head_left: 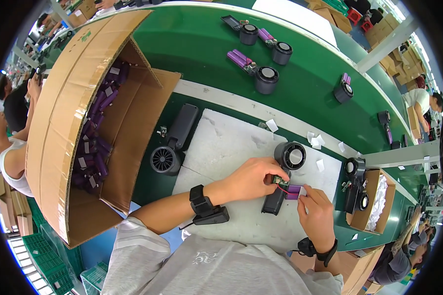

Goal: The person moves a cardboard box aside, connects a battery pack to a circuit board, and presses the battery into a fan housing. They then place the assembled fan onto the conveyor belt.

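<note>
Several things were difficult to see. The left hand [246, 181] covered a part of the small green circuit board [280, 181], so I could not tell how the thin red wire [284, 190] was joined to it. The right hand [317, 211] partly hid the outer end of the purple battery pack [293, 191], where a white patch [302, 192] was showing. In the large brown cardboard box [59, 113], purple battery cells [93, 128] lay in a heap, and the box wall hid some of them.

The left forearm [165, 214] came across from the lower left, with a black band [200, 199] at the wrist; its grip was nearly closed, thumb and forefinger pinching the board. The right hand pointed upward with bent fingers; its grip was also narrow, fingertips on the white end of the pack. Board and pack were at the dark grey handheld fan [290, 156], which lay on the white foam sheet [221, 147] upon the green table [192, 49].
</note>
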`<action>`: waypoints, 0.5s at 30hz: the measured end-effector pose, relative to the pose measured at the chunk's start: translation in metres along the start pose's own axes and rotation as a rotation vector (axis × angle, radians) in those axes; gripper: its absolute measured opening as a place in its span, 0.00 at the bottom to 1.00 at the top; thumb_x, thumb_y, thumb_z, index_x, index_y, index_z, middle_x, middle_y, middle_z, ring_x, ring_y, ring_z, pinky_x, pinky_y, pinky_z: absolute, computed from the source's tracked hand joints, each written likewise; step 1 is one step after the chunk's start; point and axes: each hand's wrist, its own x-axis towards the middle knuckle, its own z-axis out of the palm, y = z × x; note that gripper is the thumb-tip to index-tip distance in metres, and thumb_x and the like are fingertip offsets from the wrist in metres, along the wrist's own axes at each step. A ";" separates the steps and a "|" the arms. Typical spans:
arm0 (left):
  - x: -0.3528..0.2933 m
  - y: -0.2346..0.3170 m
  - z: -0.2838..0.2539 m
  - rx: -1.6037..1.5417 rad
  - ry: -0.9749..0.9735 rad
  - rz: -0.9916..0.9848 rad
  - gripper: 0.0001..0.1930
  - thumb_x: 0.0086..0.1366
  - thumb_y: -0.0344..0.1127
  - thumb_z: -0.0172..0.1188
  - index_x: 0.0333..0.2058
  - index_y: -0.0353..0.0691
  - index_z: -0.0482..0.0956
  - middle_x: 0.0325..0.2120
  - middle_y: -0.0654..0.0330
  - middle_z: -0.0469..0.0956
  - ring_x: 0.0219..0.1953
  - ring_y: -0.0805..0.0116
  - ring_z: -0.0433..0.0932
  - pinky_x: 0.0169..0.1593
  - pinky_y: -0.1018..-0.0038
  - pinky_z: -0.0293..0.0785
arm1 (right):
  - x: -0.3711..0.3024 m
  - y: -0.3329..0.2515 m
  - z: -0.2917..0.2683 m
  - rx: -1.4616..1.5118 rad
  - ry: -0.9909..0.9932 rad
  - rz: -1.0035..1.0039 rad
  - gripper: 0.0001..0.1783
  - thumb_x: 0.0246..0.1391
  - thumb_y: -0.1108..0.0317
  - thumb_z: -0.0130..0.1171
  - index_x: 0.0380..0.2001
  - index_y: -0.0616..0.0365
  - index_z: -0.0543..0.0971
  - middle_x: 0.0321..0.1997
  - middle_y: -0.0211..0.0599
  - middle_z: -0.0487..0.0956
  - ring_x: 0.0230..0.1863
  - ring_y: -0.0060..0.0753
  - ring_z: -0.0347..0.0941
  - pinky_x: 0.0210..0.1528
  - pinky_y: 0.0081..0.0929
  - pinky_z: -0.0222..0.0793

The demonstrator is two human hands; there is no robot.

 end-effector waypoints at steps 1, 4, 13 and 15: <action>-0.001 -0.001 0.002 -0.006 0.019 0.005 0.14 0.50 0.24 0.61 0.38 0.43 0.83 0.34 0.60 0.77 0.29 0.66 0.77 0.34 0.73 0.74 | 0.002 -0.002 0.000 -0.041 -0.015 -0.021 0.05 0.40 0.80 0.64 0.26 0.67 0.80 0.41 0.49 0.81 0.40 0.47 0.77 0.40 0.35 0.75; -0.002 -0.003 0.004 0.003 0.042 0.024 0.14 0.50 0.24 0.61 0.37 0.43 0.83 0.33 0.60 0.77 0.29 0.66 0.76 0.34 0.73 0.74 | 0.004 -0.002 0.003 -0.083 -0.023 -0.038 0.05 0.40 0.80 0.64 0.25 0.67 0.80 0.41 0.50 0.81 0.39 0.47 0.78 0.39 0.35 0.74; -0.003 -0.005 0.005 0.021 0.040 0.063 0.14 0.51 0.24 0.61 0.38 0.43 0.82 0.31 0.59 0.76 0.28 0.66 0.76 0.34 0.72 0.74 | 0.001 0.005 -0.007 0.103 -0.032 0.063 0.04 0.42 0.79 0.64 0.26 0.66 0.80 0.39 0.49 0.82 0.37 0.48 0.78 0.39 0.35 0.74; -0.003 -0.005 0.003 0.021 0.041 0.072 0.14 0.51 0.25 0.61 0.38 0.43 0.82 0.30 0.59 0.75 0.28 0.66 0.76 0.34 0.72 0.74 | 0.004 0.004 -0.009 0.098 -0.032 0.044 0.04 0.42 0.79 0.64 0.26 0.66 0.80 0.39 0.49 0.82 0.37 0.48 0.78 0.39 0.35 0.73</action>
